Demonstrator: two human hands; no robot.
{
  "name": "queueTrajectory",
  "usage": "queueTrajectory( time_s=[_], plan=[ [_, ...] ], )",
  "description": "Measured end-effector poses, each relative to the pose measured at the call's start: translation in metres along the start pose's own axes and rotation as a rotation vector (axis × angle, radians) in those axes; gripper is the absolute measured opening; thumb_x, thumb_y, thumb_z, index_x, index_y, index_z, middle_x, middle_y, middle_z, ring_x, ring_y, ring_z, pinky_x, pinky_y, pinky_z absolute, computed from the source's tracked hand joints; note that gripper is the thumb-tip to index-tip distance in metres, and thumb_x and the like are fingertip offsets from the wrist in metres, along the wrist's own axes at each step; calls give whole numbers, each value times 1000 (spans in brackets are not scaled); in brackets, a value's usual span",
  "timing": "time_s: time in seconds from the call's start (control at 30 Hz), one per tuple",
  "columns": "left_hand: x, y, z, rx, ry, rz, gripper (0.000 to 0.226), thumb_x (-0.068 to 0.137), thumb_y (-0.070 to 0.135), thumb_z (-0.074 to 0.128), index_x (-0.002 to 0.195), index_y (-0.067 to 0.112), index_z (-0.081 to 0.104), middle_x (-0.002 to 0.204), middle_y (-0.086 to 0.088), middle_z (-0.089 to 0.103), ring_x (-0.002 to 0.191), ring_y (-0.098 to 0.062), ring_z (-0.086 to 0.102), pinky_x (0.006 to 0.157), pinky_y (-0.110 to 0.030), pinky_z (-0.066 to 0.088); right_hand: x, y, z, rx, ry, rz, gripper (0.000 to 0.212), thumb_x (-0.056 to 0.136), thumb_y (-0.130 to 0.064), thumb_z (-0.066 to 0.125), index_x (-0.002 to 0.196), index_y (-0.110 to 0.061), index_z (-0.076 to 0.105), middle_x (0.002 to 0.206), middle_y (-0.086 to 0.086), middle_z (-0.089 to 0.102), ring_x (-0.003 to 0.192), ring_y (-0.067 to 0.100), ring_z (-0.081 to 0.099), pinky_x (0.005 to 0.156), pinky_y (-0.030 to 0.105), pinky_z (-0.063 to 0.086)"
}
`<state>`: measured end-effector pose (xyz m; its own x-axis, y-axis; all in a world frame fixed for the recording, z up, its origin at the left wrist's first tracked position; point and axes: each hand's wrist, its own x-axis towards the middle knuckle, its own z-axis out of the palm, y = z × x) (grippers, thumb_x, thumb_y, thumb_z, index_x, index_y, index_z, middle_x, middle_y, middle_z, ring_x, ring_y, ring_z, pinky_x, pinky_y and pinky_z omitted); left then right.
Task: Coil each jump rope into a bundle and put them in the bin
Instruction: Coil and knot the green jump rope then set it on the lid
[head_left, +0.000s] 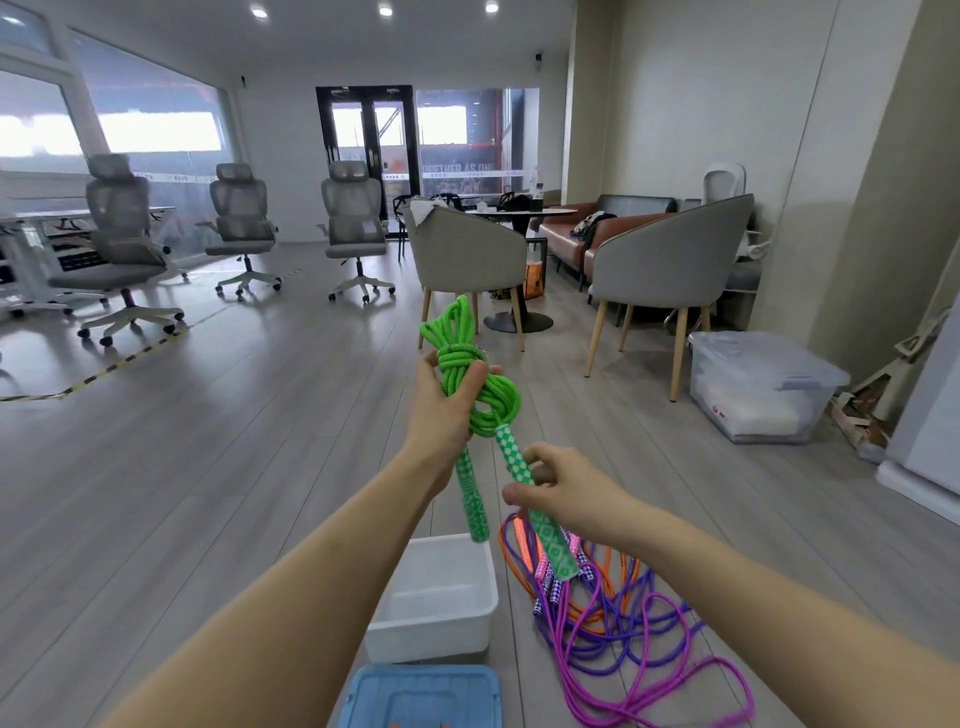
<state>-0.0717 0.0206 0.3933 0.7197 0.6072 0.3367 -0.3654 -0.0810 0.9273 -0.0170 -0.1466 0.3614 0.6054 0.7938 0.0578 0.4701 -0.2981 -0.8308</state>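
L hand (447, 402) clenched round knotted green jump rope (470, 371) held up above white bin (434, 597), R hand (558, 491) pinching one checkered handle (514, 457), prob. to snug knot; orange/purple/pink ropes (623, 623) loose on floor beside bin.

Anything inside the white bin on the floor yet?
The white bin looks empty as far as its interior shows; no rope lies in it. The left forearm and one green handle cover its near-left part and far rim, so those spots cannot be checked.
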Motion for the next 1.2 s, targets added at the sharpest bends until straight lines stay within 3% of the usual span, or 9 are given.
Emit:
queueTrajectory(
  time_s=[0.13, 0.3, 0.53, 0.6, 0.67, 0.77, 0.93, 1.0, 1.2],
  plan=[
    [-3, -9, 8, 0, -49, -10, 30, 102, 26, 62, 125, 9, 53, 108, -13, 76, 100, -29, 74, 86, -48, 60, 11, -3, 6, 64, -5, -15, 27, 97, -21, 70, 122, -23, 57, 101, 5, 77, 81, 15, 74, 68, 27, 57],
    [-2, -8, 12, 7, 143, -57, 20, 102, 32, 61, 112, 16, 54, 99, -6, 68, 92, -21, 71, 78, -37, 58, 7, 5, -2, -101, -50, -154, 35, 98, -20, 69, 129, -32, 59, 114, -1, 72, 91, 12, 75, 95, 42, 59],
    [2, -19, 4, -32, 287, -186, 29, 100, 39, 62, 108, 12, 51, 100, -11, 65, 93, -28, 69, 81, -46, 59, -3, 13, 0, -328, -112, -241, 26, 101, -27, 64, 125, -32, 55, 100, -5, 76, 84, 5, 73, 83, 37, 59],
    [-4, -23, 2, 14, 198, -177, 25, 102, 32, 61, 110, 12, 49, 96, -11, 69, 89, -27, 71, 75, -42, 60, -3, 18, 2, -492, -113, -222, 27, 101, -31, 63, 126, -31, 53, 87, -10, 69, 79, 11, 67, 75, 33, 52],
    [-8, -26, -1, 74, 17, -131, 22, 103, 25, 61, 115, 13, 47, 95, -10, 76, 91, -26, 74, 76, -41, 62, -2, 24, 3, -537, -110, -167, 34, 99, -37, 64, 130, -32, 51, 94, -6, 67, 89, 21, 65, 79, 38, 52],
    [-11, -28, -1, 141, -171, -90, 25, 103, 22, 61, 122, 17, 45, 105, -9, 77, 104, -20, 73, 88, -46, 61, 4, 28, 2, -440, -61, -63, 45, 93, -49, 68, 133, -32, 56, 117, -5, 69, 103, 18, 68, 91, 45, 56],
    [-16, -31, 5, 231, -223, -56, 38, 99, 24, 65, 129, 29, 42, 117, -4, 72, 111, -15, 69, 90, -35, 57, 16, 16, -18, -144, 312, -67, 14, 96, -38, 62, 98, -26, 69, 90, -10, 70, 84, 7, 65, 79, 37, 56],
    [-18, -32, 5, 303, -250, -30, 44, 97, 29, 67, 132, 35, 41, 118, -1, 70, 110, -13, 67, 93, -35, 54, 20, 8, -24, 41, 468, -87, 10, 99, -30, 62, 102, -23, 68, 90, -6, 69, 84, 8, 63, 75, 31, 52],
    [-30, -35, 17, 503, -289, 106, 52, 100, 29, 63, 143, 40, 35, 111, 9, 70, 102, -10, 69, 93, -48, 57, 27, -11, -16, 422, 480, -118, 15, 100, -28, 65, 110, -19, 70, 100, 0, 74, 95, 12, 70, 76, 24, 55]
  ],
)
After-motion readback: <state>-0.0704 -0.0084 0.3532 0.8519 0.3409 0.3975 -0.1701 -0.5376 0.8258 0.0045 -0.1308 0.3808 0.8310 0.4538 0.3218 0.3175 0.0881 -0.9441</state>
